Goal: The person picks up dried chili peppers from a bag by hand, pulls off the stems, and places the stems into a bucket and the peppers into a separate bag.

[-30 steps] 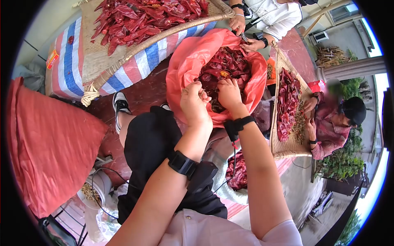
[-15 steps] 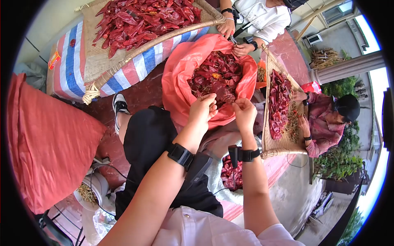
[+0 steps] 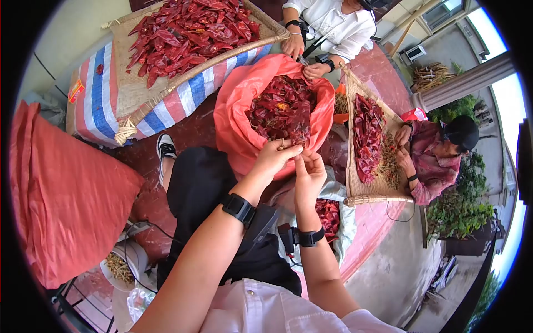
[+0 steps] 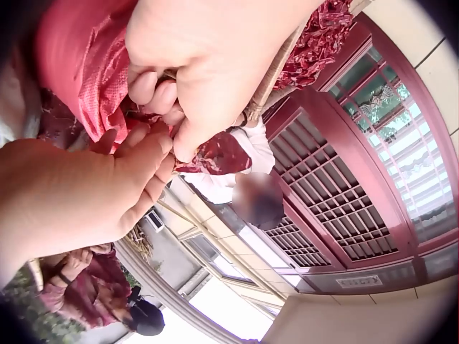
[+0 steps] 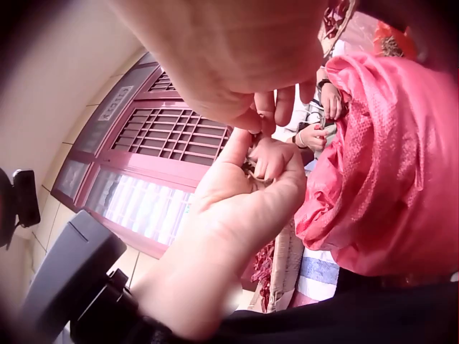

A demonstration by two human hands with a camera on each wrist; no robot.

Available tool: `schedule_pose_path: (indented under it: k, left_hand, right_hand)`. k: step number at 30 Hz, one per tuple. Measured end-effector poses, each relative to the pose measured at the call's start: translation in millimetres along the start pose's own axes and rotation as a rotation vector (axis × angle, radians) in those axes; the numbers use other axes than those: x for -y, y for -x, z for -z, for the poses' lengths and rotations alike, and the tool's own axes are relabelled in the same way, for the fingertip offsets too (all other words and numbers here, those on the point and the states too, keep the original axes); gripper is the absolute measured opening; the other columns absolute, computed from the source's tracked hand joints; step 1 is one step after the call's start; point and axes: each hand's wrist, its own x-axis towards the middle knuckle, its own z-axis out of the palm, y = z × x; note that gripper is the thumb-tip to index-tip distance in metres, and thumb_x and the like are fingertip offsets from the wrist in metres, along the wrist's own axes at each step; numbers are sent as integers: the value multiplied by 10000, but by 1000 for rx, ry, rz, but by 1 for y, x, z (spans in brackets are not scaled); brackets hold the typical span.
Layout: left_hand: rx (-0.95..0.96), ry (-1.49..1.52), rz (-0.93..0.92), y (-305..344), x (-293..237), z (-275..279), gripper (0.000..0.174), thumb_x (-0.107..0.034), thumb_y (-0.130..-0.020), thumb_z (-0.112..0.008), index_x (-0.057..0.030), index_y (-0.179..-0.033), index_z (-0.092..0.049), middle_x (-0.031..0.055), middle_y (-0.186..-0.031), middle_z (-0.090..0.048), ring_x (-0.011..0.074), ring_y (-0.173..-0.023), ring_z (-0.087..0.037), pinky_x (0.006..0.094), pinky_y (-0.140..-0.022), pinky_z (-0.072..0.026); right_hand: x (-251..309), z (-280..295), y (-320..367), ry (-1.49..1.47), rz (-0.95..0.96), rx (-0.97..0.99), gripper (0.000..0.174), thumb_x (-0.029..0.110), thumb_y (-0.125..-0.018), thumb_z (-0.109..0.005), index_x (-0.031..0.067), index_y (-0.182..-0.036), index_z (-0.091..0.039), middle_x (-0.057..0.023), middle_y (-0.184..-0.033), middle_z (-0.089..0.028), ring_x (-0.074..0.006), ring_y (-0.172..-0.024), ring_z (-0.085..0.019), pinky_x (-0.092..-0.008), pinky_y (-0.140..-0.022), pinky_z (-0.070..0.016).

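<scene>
Both my hands meet just over the near rim of a pink-red sack [image 3: 233, 119] full of dried red chilies [image 3: 277, 105]. My left hand [image 3: 276, 157] has its fingers curled and pinches one dried chili [image 4: 219, 154] between thumb and fingertips. A few stems lie in its palm [image 5: 251, 172]. My right hand [image 3: 309, 171] comes up from below, and its fingertips [image 4: 150, 147] pinch at the chili's stem end, right against my left thumb. Black straps with cameras sit on both wrists.
A woven tray [image 3: 139, 83] of chilies rests on a striped bag at the back left. A second tray [image 3: 377, 191] lies to the right, where a person [image 3: 438, 161] sorts. Another person [image 3: 333, 28] works across the sack. A bag of chilies [image 3: 328, 213] is below my right wrist, and a bowl of stems [image 3: 119, 269] at lower left.
My right hand has come out of the sack's chilies and drawn back to my left hand. Both hands have moved nearer my body and now meet on one chili.
</scene>
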Motion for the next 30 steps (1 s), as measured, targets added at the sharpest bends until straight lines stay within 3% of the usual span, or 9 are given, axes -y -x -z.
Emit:
schedule_pose_path:
  k: [5,10,13,18,20,23,26,27,30]
  left_hand:
    - [-17,-420,-305,5,0,-6,196,-158,-823,-616,6,-927,-631,38,-824,-632,86,-761,-579,216,-698,-453]
    - [80,-452,-248,9,-2,-10,220,-179,-807,-632,30,-878,-647,49,-785,-645,67,-708,-553,226,-651,-447]
    - [73,-426,-195,7,3,-12,225,-195,-808,-637,24,-860,-648,48,-785,-645,62,-702,-543,229,-638,-440]
    - [19,-434,-189,4,7,-11,248,-218,-809,-637,31,-815,-639,27,-717,-626,49,-665,-512,241,-597,-430]
    - [31,-623,-211,0,12,-4,272,-228,-790,-644,42,-763,-630,86,-651,-618,118,-599,-557,289,-569,-436]
    - [-81,-1035,-278,12,-4,-11,260,-241,-771,-656,13,-722,-626,118,-594,-580,148,-568,-566,310,-550,-424]
    - [-3,-1076,-413,11,3,-9,265,-237,-739,-659,15,-681,-603,177,-584,-542,239,-527,-556,344,-527,-419]
    - [83,-1094,-386,11,3,-10,259,-234,-739,-648,13,-673,-600,187,-611,-562,275,-533,-556,360,-529,-421]
    - [194,-1130,-356,14,1,-11,230,-201,-754,-635,16,-683,-602,177,-604,-562,219,-538,-562,336,-539,-422]
  right_hand:
    - [8,22,2,89,-32,56,106,50,-829,-593,6,-920,-560,-23,-845,-596,-65,-743,-525,-197,-683,-420]
    - [21,30,-9,26,-70,-47,90,74,-842,-585,6,-899,-571,14,-752,-555,-51,-681,-484,-179,-626,-390]
    - [16,42,-16,-126,-218,108,75,117,-838,-600,56,-797,-587,45,-624,-517,-35,-559,-413,-170,-526,-295]
    - [11,42,-13,-219,-290,44,92,96,-818,-620,69,-760,-553,37,-610,-493,-41,-554,-402,-177,-532,-310]
    - [7,44,-9,-183,-297,12,103,84,-810,-626,70,-760,-537,36,-606,-479,-46,-547,-395,-182,-538,-321]
    - [10,49,-5,516,154,-125,275,64,-710,-695,36,-866,-470,-39,-759,-470,-130,-627,-418,-251,-605,-391]
    - [58,42,1,1125,558,228,504,65,-615,-695,31,-1073,-489,-132,-1095,-485,-270,-1043,-449,-409,-911,-331]
    - [60,43,1,1198,528,404,608,99,-619,-696,56,-1182,-472,-110,-1216,-463,-290,-1200,-360,-480,-1013,-218]
    - [49,57,-3,1161,535,673,479,136,-733,-627,66,-1185,-484,-89,-1151,-519,-245,-1112,-466,-503,-1028,-215]
